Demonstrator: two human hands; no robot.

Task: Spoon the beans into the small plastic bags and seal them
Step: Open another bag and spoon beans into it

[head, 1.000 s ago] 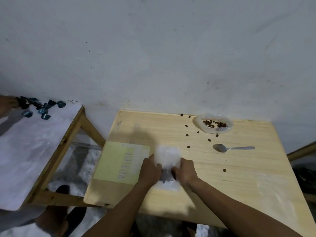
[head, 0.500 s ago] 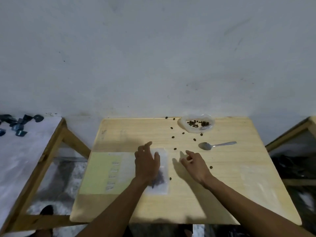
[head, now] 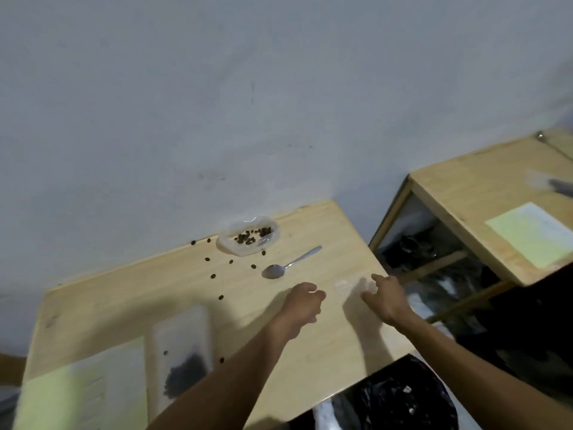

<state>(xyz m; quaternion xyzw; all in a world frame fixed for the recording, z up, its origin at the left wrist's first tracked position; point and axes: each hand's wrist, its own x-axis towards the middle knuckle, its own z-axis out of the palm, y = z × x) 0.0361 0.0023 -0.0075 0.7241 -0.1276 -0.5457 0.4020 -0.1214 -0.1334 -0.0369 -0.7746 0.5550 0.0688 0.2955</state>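
Broadly, most of the view is taken up by a pale wall (head: 217, 103), against which a light wooden surface (head: 130, 293) is set at a tilt. A second wooden table (head: 483, 193) is seen to the right, with a yellow-green sheet (head: 530, 234) lying on it. Black plastic (head: 400, 398) is seen below the near right edge of the surface. Another yellow-green sheet (head: 59, 398) is laid at the near left corner, and just to its right a small plastic bag (head: 181, 349) lies flat, with a dark heap of beans gathered in its lower part; whether its top is sealed cannot be told through the blur. The left hand (head: 302, 305) is held above the middle of the surface, its fingers loosely curled, with nothing gripped. The right hand (head: 386, 297) is held near the right edge with its fingers relaxed and spread, just beside a faint clear empty bag (head: 347, 285); contact cannot be told. A bowl of beans (head: 248, 238) is placed at the far edge, near the wall. A metal spoon (head: 290, 263) lies bowl-down just in front of it, untouched. Loose beans (head: 213, 276) are scattered between the bowl and the filled bag.
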